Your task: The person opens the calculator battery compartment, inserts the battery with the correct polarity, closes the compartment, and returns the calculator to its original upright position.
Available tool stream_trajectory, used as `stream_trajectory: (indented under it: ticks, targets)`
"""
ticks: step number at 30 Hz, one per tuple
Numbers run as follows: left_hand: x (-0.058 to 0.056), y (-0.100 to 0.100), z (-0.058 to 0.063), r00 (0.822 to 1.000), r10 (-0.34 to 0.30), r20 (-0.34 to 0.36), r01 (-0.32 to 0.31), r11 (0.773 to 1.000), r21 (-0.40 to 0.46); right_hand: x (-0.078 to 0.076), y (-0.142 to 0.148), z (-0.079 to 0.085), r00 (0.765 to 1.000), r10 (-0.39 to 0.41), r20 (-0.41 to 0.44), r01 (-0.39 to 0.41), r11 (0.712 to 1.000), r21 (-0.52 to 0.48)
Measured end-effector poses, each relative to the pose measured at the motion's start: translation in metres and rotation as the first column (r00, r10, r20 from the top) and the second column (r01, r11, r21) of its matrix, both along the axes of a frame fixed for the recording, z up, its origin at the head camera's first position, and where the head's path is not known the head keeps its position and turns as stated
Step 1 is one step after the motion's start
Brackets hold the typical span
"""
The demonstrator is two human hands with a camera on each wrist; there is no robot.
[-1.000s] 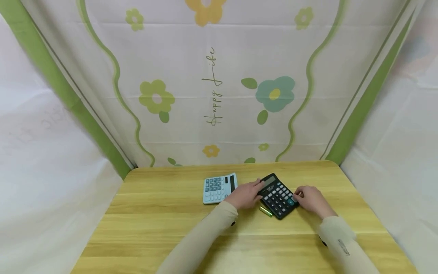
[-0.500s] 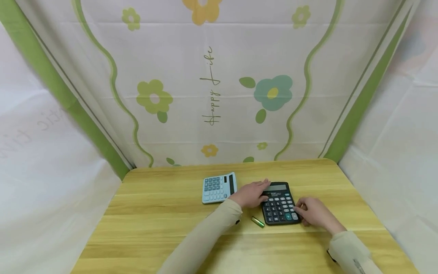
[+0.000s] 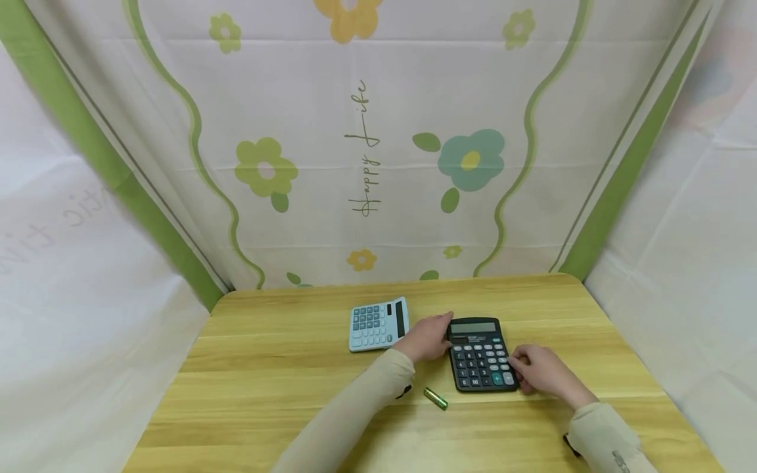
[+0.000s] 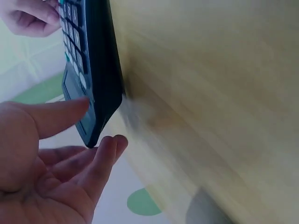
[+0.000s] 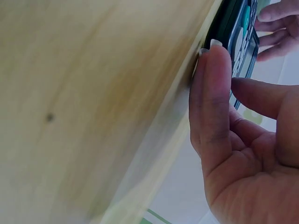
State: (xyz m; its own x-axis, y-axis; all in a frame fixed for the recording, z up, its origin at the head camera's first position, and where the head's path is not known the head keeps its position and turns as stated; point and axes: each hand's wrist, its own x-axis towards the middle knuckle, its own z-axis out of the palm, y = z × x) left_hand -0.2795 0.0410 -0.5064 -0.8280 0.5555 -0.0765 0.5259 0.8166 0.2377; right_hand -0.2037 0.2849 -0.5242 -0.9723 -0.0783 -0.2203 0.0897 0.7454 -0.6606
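Note:
A black calculator [image 3: 481,361] with a grey screen lies face up on the wooden table, its screen end away from me. At its upper left edge is my left hand [image 3: 427,338]. In the left wrist view the thumb [image 4: 65,115] overlaps the calculator's screen end, and the other fingers extend loosely beyond its edge. My right hand [image 3: 539,369] pinches the lower right edge. The right wrist view has the thumb [image 5: 261,95] on the key side and the fingertips [image 5: 217,65] along the side. A green battery [image 3: 435,398] lies nearer me, left of the calculator.
A light blue calculator [image 3: 372,326] lies turned sideways behind my left wrist. The wooden table [image 3: 266,381] ends at a flower-printed white cloth [image 3: 378,131], with more cloth hanging at both sides.
The black calculator has turned from slanted to nearly straight and shifted slightly nearer me. My left fingers have slid off its screen end leftward. The battery has moved left and nearer.

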Motion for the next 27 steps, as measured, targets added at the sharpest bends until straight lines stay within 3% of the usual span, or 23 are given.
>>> stream_trajectory:
  ticks: [8, 12, 18, 27]
  targets:
    - [0.003, 0.001, -0.003, 0.999, 0.049, 0.011, -0.050, 0.996, 0.079, -0.002, 0.002, 0.000, 1.000, -0.003, 0.001, 0.003, 1.000, -0.020]
    - [0.003, -0.001, -0.007, 0.998, 0.061, 0.034, -0.064, 0.992, 0.108, -0.003, 0.001, -0.001, 1.000, -0.014, 0.013, 0.015, 0.995, -0.099]
    - [0.000, -0.004, -0.014, 0.991, 0.067, 0.117, -0.090, 0.974, 0.207, -0.006, 0.001, -0.007, 0.997, -0.030, 0.069, 0.047, 0.967, -0.251]
    - [-0.002, -0.006, -0.012, 0.973, 0.035, 0.227, -0.110, 0.940, 0.323, -0.009, 0.009, -0.004, 0.997, -0.011, 0.073, 0.034, 0.945, -0.327]
